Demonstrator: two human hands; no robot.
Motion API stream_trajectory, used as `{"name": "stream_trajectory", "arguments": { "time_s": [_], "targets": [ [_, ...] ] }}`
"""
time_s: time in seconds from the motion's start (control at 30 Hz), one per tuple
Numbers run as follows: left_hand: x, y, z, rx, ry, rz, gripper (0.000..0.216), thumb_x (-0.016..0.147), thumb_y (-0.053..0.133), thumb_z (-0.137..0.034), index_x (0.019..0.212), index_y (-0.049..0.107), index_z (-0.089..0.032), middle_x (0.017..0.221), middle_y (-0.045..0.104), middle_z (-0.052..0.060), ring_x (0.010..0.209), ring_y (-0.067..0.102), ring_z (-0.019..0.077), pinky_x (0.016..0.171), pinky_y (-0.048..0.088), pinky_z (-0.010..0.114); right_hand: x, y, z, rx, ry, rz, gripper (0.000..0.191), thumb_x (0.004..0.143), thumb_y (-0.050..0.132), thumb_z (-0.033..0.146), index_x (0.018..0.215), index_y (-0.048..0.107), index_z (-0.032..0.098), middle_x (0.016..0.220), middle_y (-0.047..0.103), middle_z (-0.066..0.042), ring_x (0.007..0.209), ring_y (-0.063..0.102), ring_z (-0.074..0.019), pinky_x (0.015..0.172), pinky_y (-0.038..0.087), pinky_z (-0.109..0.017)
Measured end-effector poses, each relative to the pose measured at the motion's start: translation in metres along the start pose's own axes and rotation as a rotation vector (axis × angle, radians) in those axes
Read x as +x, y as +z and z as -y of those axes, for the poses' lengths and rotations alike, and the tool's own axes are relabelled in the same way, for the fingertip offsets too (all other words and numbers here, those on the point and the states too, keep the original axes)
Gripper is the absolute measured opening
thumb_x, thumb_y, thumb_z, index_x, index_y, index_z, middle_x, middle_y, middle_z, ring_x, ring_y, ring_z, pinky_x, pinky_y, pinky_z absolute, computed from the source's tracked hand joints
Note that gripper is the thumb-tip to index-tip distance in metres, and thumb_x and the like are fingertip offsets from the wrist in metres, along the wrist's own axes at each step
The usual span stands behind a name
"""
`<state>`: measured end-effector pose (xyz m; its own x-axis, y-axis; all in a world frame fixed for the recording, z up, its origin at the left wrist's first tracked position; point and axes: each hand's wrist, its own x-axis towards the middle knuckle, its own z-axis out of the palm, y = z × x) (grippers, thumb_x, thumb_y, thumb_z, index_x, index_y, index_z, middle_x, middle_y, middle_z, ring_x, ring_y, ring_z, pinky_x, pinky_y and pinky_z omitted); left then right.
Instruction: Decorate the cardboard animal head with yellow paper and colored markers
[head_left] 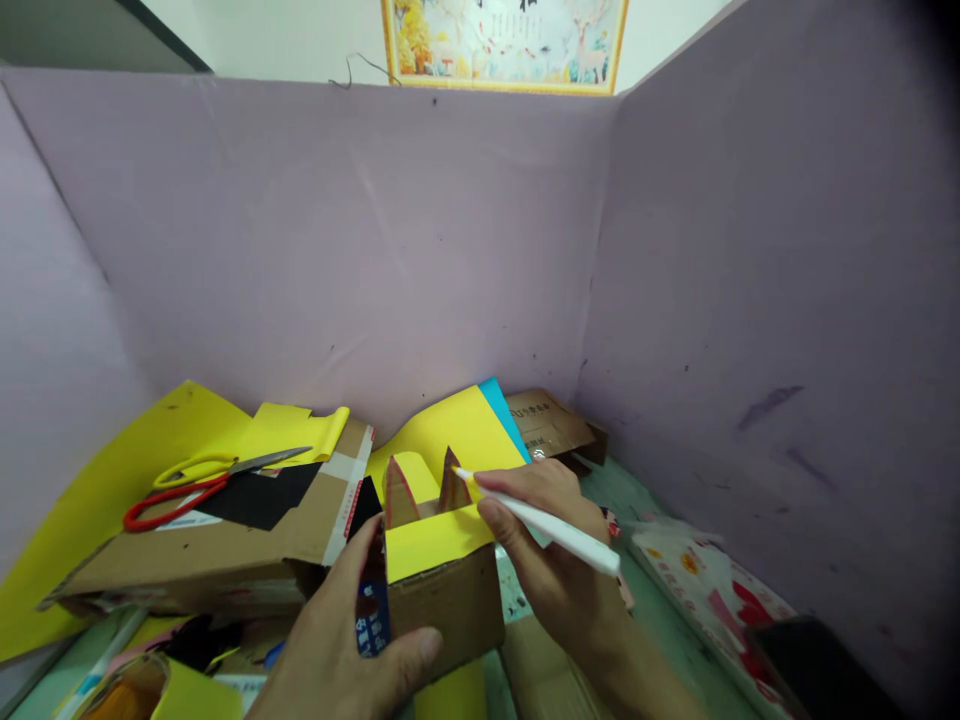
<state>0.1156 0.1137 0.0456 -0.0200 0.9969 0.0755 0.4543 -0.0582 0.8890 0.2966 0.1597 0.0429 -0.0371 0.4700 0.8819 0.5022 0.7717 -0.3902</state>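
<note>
A: Where is the brown cardboard box with the yellow paper band (461,600), and what is the state of your left grip (352,630)?
B: The box is at the lower centre, between your hands. Your left grip is partly closed around its left side, thumb on the front face.
A: And your right grip (559,570)?
B: It is pinched closed on a slim white marker with a yellow tip (574,542). The tip is at the right-hand pointed brown cardboard triangle (451,488); contact cannot be confirmed.
A: Adjacent items?
B: To your left, red-and-yellow-handled metal scissors (217,484) lie across a black sheet (259,495).
</note>
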Motion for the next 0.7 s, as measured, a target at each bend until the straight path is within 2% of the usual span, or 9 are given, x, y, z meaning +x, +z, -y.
{"name": "stream_trajectory", "arguments": {
  "time_s": [0.1,0.23,0.4,0.5,0.7],
  "targets": [
    [-0.0009,0.0016,-0.0015,-0.030,-0.018,0.005,0.079,0.065,0.060,-0.047,0.134,0.034,-0.018,0.140,0.047,0.013,0.132,0.036,0.0318,0.110,0.025,0.047,0.0004,0.0010,-0.0008,0.014,0.002,-0.007,0.019,0.083,0.058,0.011,0.097,0.062,0.023,0.084,0.070,-0.001,0.074,0.059,-0.0180,0.074,0.036,-0.037],
    [0.0006,0.0022,-0.0027,-0.017,-0.024,0.006,0.083,0.063,0.062,-0.047,0.134,0.033,-0.017,0.140,0.046,0.015,0.132,0.036,0.0325,0.112,0.021,0.048,0.0011,-0.0006,0.0019,0.001,0.025,0.008,0.011,0.082,0.059,0.013,0.088,0.063,0.022,0.076,0.069,0.000,0.071,0.058,-0.0175,0.073,0.036,-0.037],
    [0.0023,0.0015,-0.0007,-0.045,0.004,0.008,0.078,0.063,0.062,-0.044,0.132,0.037,-0.019,0.132,0.054,0.014,0.123,0.047,0.0342,0.104,0.035,0.046,0.0016,-0.0015,0.0023,-0.004,0.019,0.002,0.013,0.083,0.058,0.012,0.090,0.063,0.022,0.080,0.070,0.000,0.071,0.059,-0.0173,0.074,0.035,-0.037],
    [0.0025,0.0001,-0.0008,-0.031,0.001,0.023,0.078,0.064,0.062,-0.041,0.133,0.034,-0.019,0.135,0.052,0.013,0.126,0.044,0.0328,0.104,0.036,0.045,0.0015,-0.0010,0.0009,0.012,0.010,-0.012,0.017,0.082,0.058,0.011,0.093,0.063,0.022,0.085,0.072,0.000,0.075,0.061,-0.0173,0.075,0.036,-0.037],
    [0.0018,-0.0015,-0.0059,-0.006,-0.016,0.029,0.077,0.065,0.061,-0.041,0.133,0.035,-0.017,0.136,0.052,0.012,0.127,0.043,0.0311,0.104,0.035,0.041,0.0016,-0.0025,0.0032,0.019,0.043,0.007,0.009,0.080,0.060,0.013,0.080,0.066,0.021,0.071,0.070,0.001,0.066,0.060,-0.0157,0.079,0.035,-0.039]
  ]
}}
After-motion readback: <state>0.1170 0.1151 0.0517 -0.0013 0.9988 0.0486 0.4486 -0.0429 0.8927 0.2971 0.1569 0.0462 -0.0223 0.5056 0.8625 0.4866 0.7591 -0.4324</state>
